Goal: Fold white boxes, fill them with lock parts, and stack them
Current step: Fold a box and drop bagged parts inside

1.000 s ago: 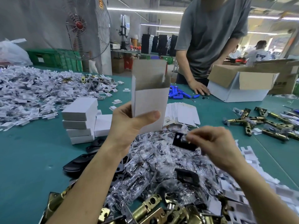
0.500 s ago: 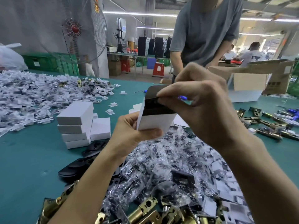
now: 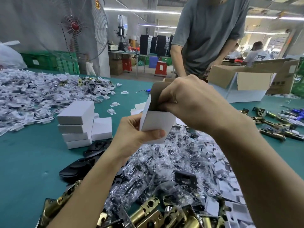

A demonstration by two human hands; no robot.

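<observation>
Filling step: above the table's [image 3: 24,153] middle, the left hand [image 3: 131,134] grips an upright white box [image 3: 156,122], the right hand [image 3: 189,102] curls its fingers into the open top — whatever they hold is hidden — so next, probably, tuck the flap shut.

Matt white cardboard box [image 3: 156,124]

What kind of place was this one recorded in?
Most likely a factory packing line for door-lock hardware. A green table carries heaps of bagged lock parts and brass latch bolts. Folded white boxes stand stacked beside them, and a big industrial fan stands behind.
</observation>
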